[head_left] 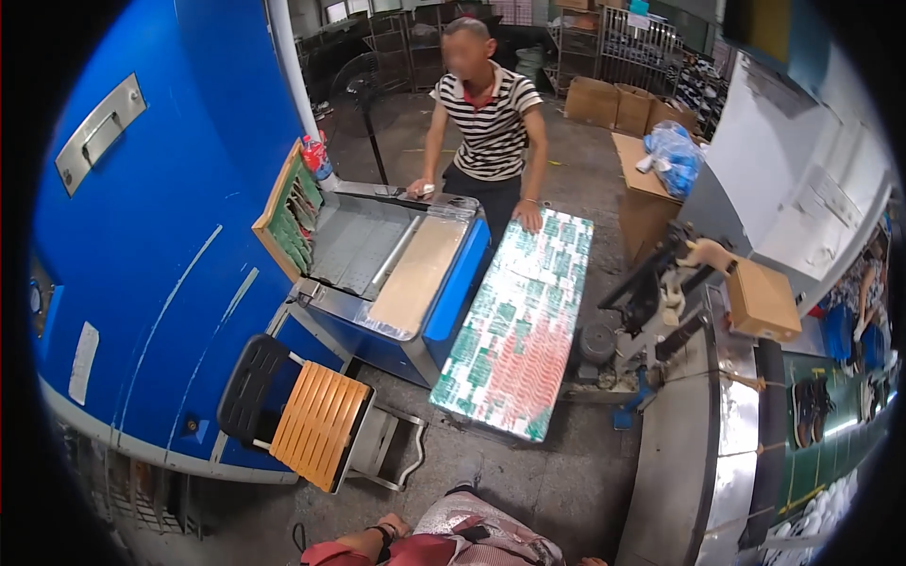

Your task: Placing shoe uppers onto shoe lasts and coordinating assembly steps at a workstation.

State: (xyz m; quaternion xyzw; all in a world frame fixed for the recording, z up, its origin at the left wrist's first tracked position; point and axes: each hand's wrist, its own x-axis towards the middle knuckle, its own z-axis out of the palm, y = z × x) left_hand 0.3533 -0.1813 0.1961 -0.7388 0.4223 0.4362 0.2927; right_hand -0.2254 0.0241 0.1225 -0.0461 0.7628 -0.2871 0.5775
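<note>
I can't tell my left hand (394,524) or right hand (593,561) grip; both short of long green-white-red patterned tabletop (517,349) near edge. Steer left clear of orange wood-slatted chair (319,415).

The left forearm (359,541) slants up and rightward from the lower edge, a dark band (384,534) around its wrist; the left hand (396,524) is low, its fingers indistinct. Only a sliver of the right hand (593,561) shows.
</note>
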